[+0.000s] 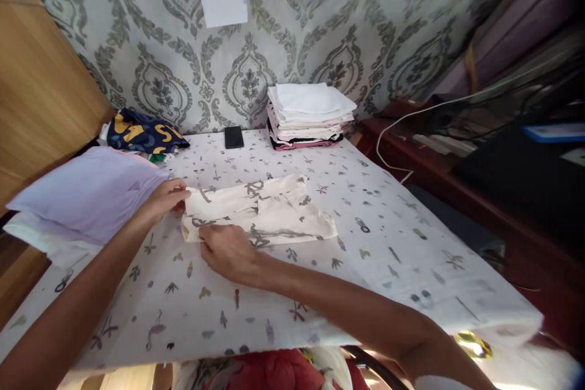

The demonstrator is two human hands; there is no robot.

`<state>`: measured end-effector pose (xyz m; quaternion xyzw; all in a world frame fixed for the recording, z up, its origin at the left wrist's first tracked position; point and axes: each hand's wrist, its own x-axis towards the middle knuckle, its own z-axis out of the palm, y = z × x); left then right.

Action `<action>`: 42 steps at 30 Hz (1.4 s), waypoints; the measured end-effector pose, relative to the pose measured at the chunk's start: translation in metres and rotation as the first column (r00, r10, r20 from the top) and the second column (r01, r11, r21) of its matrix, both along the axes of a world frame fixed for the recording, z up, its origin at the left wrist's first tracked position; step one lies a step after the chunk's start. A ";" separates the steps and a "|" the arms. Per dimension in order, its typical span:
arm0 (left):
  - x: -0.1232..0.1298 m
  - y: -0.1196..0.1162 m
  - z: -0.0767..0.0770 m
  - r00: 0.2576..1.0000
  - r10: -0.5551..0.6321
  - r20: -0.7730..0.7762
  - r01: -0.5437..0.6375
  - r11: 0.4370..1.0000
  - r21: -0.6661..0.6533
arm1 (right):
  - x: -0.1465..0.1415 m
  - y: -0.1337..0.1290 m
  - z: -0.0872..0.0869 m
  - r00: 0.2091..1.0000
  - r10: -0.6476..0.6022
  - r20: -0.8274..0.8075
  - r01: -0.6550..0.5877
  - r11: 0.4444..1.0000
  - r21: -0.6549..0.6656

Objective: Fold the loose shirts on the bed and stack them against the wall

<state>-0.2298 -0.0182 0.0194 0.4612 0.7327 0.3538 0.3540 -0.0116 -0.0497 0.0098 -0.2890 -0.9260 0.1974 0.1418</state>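
Note:
A cream garment with dark printed lettering [278, 213] lies partly folded on the patterned white cloth of the table [388, 280]. My left hand [167, 198] pinches the garment's far left corner between thumb and fingers. Curled at the near left edge of the same garment, my right hand [228, 251] presses or grips the fabric; its fingertips are partly hidden beneath the hand.
Folded clothes [311, 113] are stacked at the back. Lilac cloth [91, 192] and a navy-yellow garment [141, 134] lie left. A black phone [234, 137] rests near the wall. Right stands a dark red desk [429, 164] with a white cable [388, 128].

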 end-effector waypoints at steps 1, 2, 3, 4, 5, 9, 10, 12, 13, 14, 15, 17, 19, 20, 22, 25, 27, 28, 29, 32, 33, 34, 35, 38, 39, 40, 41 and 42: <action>0.005 0.002 0.005 0.999 0.023 0.040 -0.023 1.000 0.016 | 0.005 0.002 0.003 0.996 -0.061 -0.064 0.056 0.995 -0.078; 0.010 0.005 0.010 0.997 0.041 0.066 -0.044 0.998 0.040 | 0.010 0.003 0.006 0.984 -0.117 -0.133 0.096 0.983 -0.155; 0.016 0.008 0.016 0.995 0.053 0.085 -0.059 0.996 0.069 | 0.017 0.005 0.007 0.963 -0.173 -0.205 0.123 0.965 -0.233; 0.023 0.013 0.022 0.993 0.050 0.107 -0.061 0.993 0.100 | 0.024 0.006 0.009 0.934 -0.226 -0.277 0.135 0.941 -0.311; 0.030 0.018 0.028 0.991 0.032 0.129 -0.049 0.990 0.129 | 0.031 0.007 0.009 0.898 -0.270 -0.348 0.123 0.913 -0.390; 0.068 0.045 0.048 0.969 -0.134 0.206 0.093 0.977 0.194 | 0.066 0.011 0.007 0.729 -0.446 -0.520 -0.051 0.722 -0.690; 0.079 0.054 0.050 0.959 -0.172 0.227 0.129 0.973 0.192 | 0.075 0.012 0.006 0.691 -0.484 -0.536 -0.095 0.675 -0.732; 0.103 0.072 0.051 0.934 -0.230 0.274 0.188 0.967 0.170 | 0.095 0.014 0.004 0.628 -0.549 -0.552 -0.125 0.629 -0.767; 0.115 0.081 0.050 0.921 -0.251 0.297 0.212 0.965 0.156 | 0.105 0.015 0.003 0.598 -0.581 -0.553 -0.108 0.625 -0.773; 0.128 0.090 0.047 0.910 -0.268 0.315 0.235 0.962 0.140 | 0.115 0.015 0.000 0.567 -0.615 -0.547 -0.079 0.621 -0.780; 0.140 0.098 0.043 0.901 -0.283 0.328 0.256 0.959 0.124 | 0.125 0.016 -0.002 0.537 -0.652 -0.536 -0.045 0.612 -0.789; 0.163 0.112 0.032 0.886 -0.314 0.341 0.304 0.949 0.084 | 0.143 0.016 -0.009 0.472 -0.727 -0.499 0.007 0.569 -0.822; 0.182 0.120 0.019 0.880 -0.358 0.311 0.375 0.927 0.008 | 0.157 0.016 -0.015 0.417 -0.794 -0.442 0.015 0.493 -0.870; 0.188 0.123 0.013 0.879 -0.385 0.283 0.410 0.911 -0.036 | 0.163 0.016 -0.017 0.404 -0.818 -0.410 0.004 0.450 -0.893; 0.196 0.127 0.003 0.875 -0.431 0.218 0.461 0.881 -0.106 | 0.169 0.018 -0.020 0.392 -0.849 -0.353 -0.037 0.369 -0.929; 0.195 0.131 -0.006 0.867 -0.480 0.133 0.496 0.857 -0.137 | 0.172 0.023 -0.016 0.401 -0.874 -0.273 -0.086 0.261 -0.961; 0.191 0.134 -0.008 0.856 -0.514 0.052 0.516 0.845 -0.138 | 0.171 0.029 -0.013 0.415 -0.882 -0.225 -0.090 0.206 -0.974; 0.189 0.136 -0.008 0.849 -0.528 0.004 0.524 0.842 -0.130 | 0.170 0.032 -0.011 0.424 -0.882 -0.204 -0.082 0.187 -0.979; 0.188 0.137 -0.008 0.842 -0.537 -0.045 0.530 0.841 -0.113 | 0.170 0.034 -0.011 0.434 -0.880 -0.192 -0.071 0.179 -0.981; 0.186 0.141 -0.004 0.829 -0.537 -0.159 0.542 0.840 -0.015 | 0.170 0.039 -0.012 0.456 -0.861 -0.227 -0.029 0.240 -0.970; 0.186 0.142 -0.003 0.822 -0.538 -0.190 0.554 0.832 0.042 | 0.171 0.039 -0.013 0.455 -0.849 -0.270 -0.007 0.299 -0.954; 0.187 0.144 -0.003 0.812 -0.542 -0.218 0.572 0.813 0.110 | 0.172 0.040 -0.014 0.452 -0.832 -0.323 0.021 0.371 -0.928; 0.189 0.146 -0.003 0.800 -0.547 -0.245 0.592 0.786 0.176 | 0.174 0.040 -0.016 0.449 -0.811 -0.374 0.054 0.442 -0.895; 0.197 0.150 -0.011 0.744 -0.547 -0.384 0.654 0.714 0.250 | 0.181 0.043 -0.020 0.492 -0.777 -0.393 0.161 0.525 -0.836; 0.200 0.151 -0.017 0.720 -0.535 -0.442 0.666 0.711 0.224 | 0.184 0.045 -0.021 0.515 -0.779 -0.358 0.187 0.509 -0.840; 0.203 0.151 -0.022 0.694 -0.520 -0.498 0.673 0.713 0.194 | 0.186 0.046 -0.021 0.537 -0.783 -0.316 0.203 0.483 -0.852; 0.206 0.151 -0.028 0.671 -0.502 -0.546 0.676 0.717 0.171 | 0.188 0.048 -0.021 0.555 -0.784 -0.279 0.211 0.457 -0.864; 0.208 0.150 -0.032 0.655 -0.485 -0.579 0.675 0.721 0.160 | 0.190 0.049 -0.021 0.571 -0.781 -0.251 0.214 0.437 -0.873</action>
